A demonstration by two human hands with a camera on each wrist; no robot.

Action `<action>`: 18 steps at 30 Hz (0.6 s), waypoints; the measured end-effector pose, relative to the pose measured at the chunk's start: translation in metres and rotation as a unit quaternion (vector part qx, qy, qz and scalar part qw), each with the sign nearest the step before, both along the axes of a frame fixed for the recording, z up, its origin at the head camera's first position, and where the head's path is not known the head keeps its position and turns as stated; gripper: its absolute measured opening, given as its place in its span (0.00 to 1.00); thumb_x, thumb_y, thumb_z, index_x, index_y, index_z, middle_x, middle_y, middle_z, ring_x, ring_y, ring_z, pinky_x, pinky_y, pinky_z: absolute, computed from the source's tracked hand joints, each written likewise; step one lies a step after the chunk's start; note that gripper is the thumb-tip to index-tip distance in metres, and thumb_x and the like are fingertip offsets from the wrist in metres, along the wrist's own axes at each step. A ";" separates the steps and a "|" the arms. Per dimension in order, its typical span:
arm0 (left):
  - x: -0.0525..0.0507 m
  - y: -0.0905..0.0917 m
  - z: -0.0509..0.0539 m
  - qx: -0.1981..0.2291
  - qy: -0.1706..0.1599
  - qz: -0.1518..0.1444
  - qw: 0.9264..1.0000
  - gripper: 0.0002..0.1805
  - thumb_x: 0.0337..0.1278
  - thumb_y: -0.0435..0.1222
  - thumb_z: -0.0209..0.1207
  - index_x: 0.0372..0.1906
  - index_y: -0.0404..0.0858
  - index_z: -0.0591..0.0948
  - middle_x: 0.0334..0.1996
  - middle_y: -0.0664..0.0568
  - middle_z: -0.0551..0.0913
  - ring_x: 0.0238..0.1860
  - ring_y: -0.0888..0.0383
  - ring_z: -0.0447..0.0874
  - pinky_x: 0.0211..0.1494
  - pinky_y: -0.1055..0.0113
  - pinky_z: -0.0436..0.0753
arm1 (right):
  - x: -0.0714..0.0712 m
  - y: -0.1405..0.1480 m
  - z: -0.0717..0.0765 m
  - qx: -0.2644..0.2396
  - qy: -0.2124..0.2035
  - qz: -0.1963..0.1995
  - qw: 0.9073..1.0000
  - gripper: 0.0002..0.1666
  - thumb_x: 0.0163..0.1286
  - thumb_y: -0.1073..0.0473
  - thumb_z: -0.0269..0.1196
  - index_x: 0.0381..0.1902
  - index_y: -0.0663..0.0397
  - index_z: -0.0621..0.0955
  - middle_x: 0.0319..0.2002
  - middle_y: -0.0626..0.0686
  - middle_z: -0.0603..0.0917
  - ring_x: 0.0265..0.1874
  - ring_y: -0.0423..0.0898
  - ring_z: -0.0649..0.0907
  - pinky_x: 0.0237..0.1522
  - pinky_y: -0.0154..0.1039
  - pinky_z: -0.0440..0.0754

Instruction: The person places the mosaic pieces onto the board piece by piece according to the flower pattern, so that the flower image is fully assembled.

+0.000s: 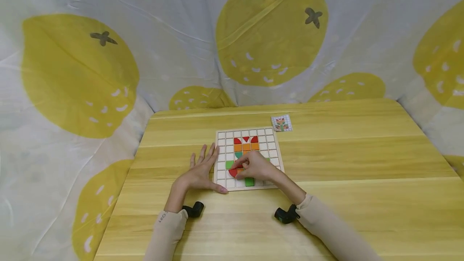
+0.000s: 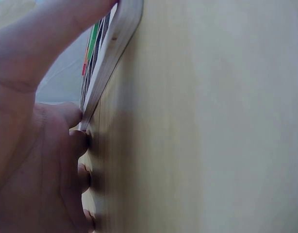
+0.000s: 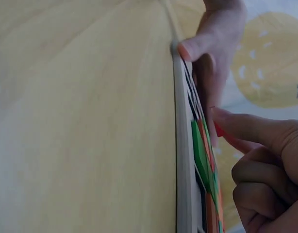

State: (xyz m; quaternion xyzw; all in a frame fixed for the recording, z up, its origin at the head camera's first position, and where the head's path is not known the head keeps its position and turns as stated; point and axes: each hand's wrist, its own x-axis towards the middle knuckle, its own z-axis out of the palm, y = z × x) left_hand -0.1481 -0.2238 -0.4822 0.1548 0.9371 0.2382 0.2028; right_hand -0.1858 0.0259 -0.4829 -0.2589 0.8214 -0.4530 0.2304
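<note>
A square wooden mosaic board (image 1: pixel 222 186) with a white grid lies on the table. Red, orange, teal and green pieces fill part of its grid. At the board's left side, my left hand (image 1: pixel 199 172) has its fingers spread, with the thumb resting at the near left corner and fingertips along the left edge. My right hand (image 1: pixel 258 167) is over the lower middle of the board, thumb and index finger pinching a small red piece (image 3: pixel 218 130). That hand hides several grid squares in the head view. A green square piece (image 1: pixel 249 182) sits in the nearest row.
A small printed pattern card (image 1: pixel 281 123) lies beyond the board's far right corner. The wooden table (image 1: pixel 348 164) extends on both sides. Behind it hangs a lemon-print cloth (image 1: pixel 188 51). Black wrist camera mounts (image 1: pixel 286 214) stick out at both sleeves.
</note>
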 end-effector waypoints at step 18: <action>0.000 0.000 0.000 0.000 -0.002 0.000 1.000 0.79 0.38 0.63 0.78 0.85 0.42 0.38 0.85 0.46 0.28 0.84 0.39 0.17 0.78 0.29 0.23 | 0.008 -0.014 -0.002 0.018 0.020 -0.030 0.999 0.13 0.56 0.62 0.78 0.41 0.51 0.92 0.16 0.42 0.71 0.18 0.37 0.67 0.19 0.28 0.60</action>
